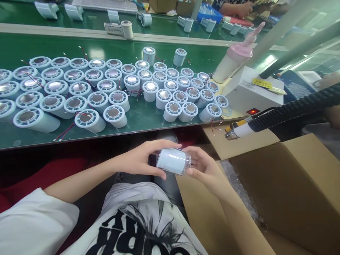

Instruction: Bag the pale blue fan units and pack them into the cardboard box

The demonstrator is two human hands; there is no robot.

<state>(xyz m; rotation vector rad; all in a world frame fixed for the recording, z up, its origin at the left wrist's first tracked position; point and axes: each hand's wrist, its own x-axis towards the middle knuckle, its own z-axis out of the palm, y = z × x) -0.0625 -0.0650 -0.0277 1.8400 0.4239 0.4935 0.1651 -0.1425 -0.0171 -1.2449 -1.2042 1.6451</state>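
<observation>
Head view shows both hands low and near, below the green counter (159, 122). Left hand (138, 159) and right hand (204, 170) hold one small white cylinder (171, 160) between them, fingers curled around its ends. Many more white cylinders (106, 92) stand far on the counter. An open cardboard box (278, 191) sits right.

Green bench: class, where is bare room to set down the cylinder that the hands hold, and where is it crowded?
Bare strip on the green bench along its near edge, below the white cylinders. Another behind them, toward the pale rail. The middle is crowded, and the right end holds the white box.
</observation>
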